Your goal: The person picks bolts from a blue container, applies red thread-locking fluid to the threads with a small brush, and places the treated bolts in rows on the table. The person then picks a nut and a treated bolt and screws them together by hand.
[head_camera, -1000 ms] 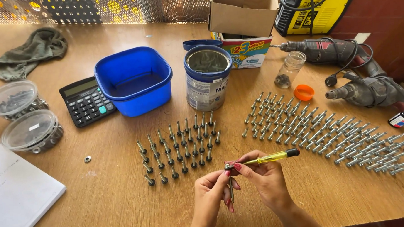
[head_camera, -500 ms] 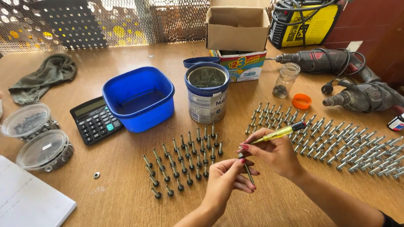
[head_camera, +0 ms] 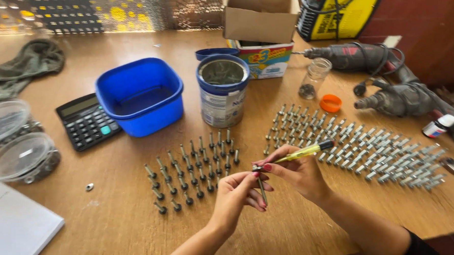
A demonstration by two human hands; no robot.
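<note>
While both hands meet just above the wooden surface, I see the right hand pinching a yellow-handled screwdriver, its handle pointing up and to the right and its tip at the head of a bolt. My left hand has its fingertips closed round that bolt, which hangs downward between the two hands. Just beyond the left hand, short dark bolts stand in rows; to the right, a wider field of silvery anchor bolts lies in slanted lines. Farther back sit a blue tub, an open tin can, a calculator, a small glass jar with an orange lid beside it, a cardboard box and two power drills at the right edge.
</note>
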